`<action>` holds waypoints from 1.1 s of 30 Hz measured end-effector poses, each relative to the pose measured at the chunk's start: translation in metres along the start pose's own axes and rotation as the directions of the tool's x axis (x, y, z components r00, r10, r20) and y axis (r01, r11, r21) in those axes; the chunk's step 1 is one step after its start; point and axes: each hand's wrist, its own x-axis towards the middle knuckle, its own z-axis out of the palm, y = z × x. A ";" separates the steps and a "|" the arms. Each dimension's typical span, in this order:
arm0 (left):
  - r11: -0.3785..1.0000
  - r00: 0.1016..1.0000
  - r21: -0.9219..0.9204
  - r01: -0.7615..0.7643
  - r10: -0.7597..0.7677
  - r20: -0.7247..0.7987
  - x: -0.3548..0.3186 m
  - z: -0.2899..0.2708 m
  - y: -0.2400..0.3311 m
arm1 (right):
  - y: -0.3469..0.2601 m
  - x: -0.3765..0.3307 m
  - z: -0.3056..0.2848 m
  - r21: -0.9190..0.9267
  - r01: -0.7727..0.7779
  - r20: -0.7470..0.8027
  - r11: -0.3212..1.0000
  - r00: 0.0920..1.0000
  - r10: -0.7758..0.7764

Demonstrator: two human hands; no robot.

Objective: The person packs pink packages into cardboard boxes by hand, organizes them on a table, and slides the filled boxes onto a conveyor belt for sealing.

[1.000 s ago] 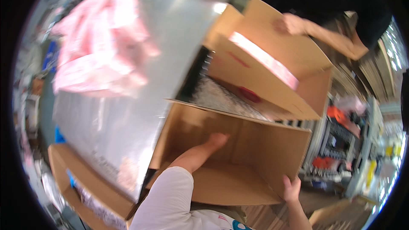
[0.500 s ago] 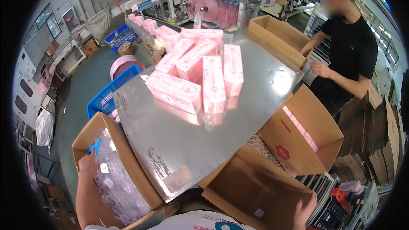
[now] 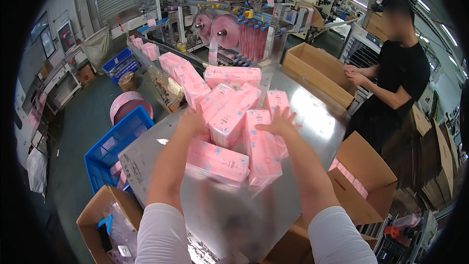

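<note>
Several pink film-wrapped tissue packs [image 3: 227,122] lie in a loose heap on a metal table [image 3: 320,112]. My left hand [image 3: 194,121] rests against the left side of the heap, fingers extended and partly hidden behind the packs. My right hand [image 3: 281,123] lies spread over the tops of the upright-facing packs on the right, touching a long pack [image 3: 262,149]. Neither hand is wrapped round a pack. One pack [image 3: 218,163] lies crosswise in front, nearest me. More packs [image 3: 184,77] trail in a line toward the far left.
A carton of clear plastic bags [image 3: 119,234] stands at the lower left beside a blue crate [image 3: 105,146]. At right, an open carton [image 3: 366,176] holds pink packs. Another carton [image 3: 312,71] is beyond the table, with a co-worker [image 3: 398,73] beside it. Machinery with pink film rolls [image 3: 225,32] stands behind.
My left hand has left the carton of plastic bags and my right hand the lower-right carton; both now reach onto the packs. The co-worker's hands have come together. The view has shifted.
</note>
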 end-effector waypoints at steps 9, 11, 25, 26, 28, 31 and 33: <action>0.996 0.983 -0.075 0.039 -0.025 0.182 -0.187 0.018 -0.074 | 0.076 -0.079 0.039 0.005 0.141 -0.066 0.990 0.988 -0.140; 0.960 0.986 -0.276 -0.040 0.082 0.142 -0.281 0.037 -0.088 | 0.047 -0.137 0.051 0.052 0.166 0.009 0.985 0.986 -0.166; 0.997 0.983 0.012 0.079 -0.075 -0.169 -0.022 0.001 -0.069 | 0.032 -0.244 0.036 -0.004 0.147 0.350 0.989 0.927 -0.136; 0.995 0.986 0.015 0.098 -0.095 -0.137 -0.037 -0.005 -0.091 | 0.036 -0.255 0.040 0.043 0.112 0.366 0.993 0.923 -0.120; 0.998 0.986 -0.056 0.004 -0.013 -0.165 -0.068 0.031 -0.158 | 0.051 -0.271 0.043 0.138 0.038 0.379 0.990 0.921 -0.088; 0.933 0.976 -0.295 -0.208 0.176 -0.132 -0.197 0.044 -0.182 | 0.095 -0.274 0.050 0.494 0.049 0.479 0.868 0.818 -0.319; 0.703 0.959 -0.710 0.050 0.165 0.231 -0.269 0.018 -0.160 | 0.101 -0.250 0.060 0.586 -0.307 0.705 0.750 0.649 -0.285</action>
